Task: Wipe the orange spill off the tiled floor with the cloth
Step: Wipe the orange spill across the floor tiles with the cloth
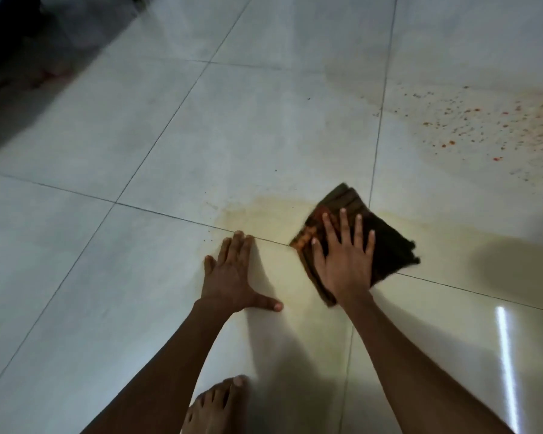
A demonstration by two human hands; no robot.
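Note:
A dark brown folded cloth point(386, 245) lies flat on the pale tiled floor point(138, 136), its left edge stained orange. My right hand point(345, 261) presses down on it with fingers spread straight. My left hand point(232, 274) rests flat on the tile to the left of the cloth, fingers straight, holding nothing. A yellowish wet smear point(264, 214) surrounds the cloth and both hands. Orange specks and blotches of the spill point(489, 126) are scattered over the tile at the upper right, apart from the cloth.
My bare foot point(217, 405) stands at the bottom centre between my arms. A dark shadowed area point(19, 57) fills the upper left corner. A bright light reflection point(505, 355) streaks the glossy tile at lower right.

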